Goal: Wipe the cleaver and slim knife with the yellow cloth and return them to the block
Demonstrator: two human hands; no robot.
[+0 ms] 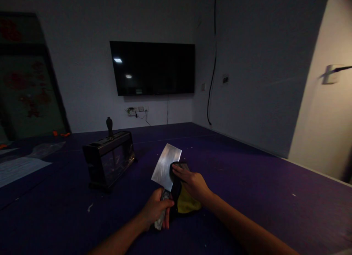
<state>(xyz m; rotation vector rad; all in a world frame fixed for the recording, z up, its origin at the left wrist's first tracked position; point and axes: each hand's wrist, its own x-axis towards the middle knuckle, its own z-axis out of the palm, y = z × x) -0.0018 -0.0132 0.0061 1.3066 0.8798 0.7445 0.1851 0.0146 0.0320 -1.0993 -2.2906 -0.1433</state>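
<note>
My left hand (158, 209) is closed round the handle of a steel cleaver (166, 166), holding its broad blade up and tilted away from me. My right hand (192, 183) presses a dark and yellow cloth (184, 203) against the blade's right edge, fingers curled over the cloth. Both hands are low in the middle of the view, above a dark purple floor mat (247, 181).
A dark knife block with a clear front (110, 159) stands to the left, one black handle (109, 126) sticking up from it. Pale sheets (19, 167) lie at the far left. A wall-mounted television (154, 68) and power sockets (136, 110) are ahead.
</note>
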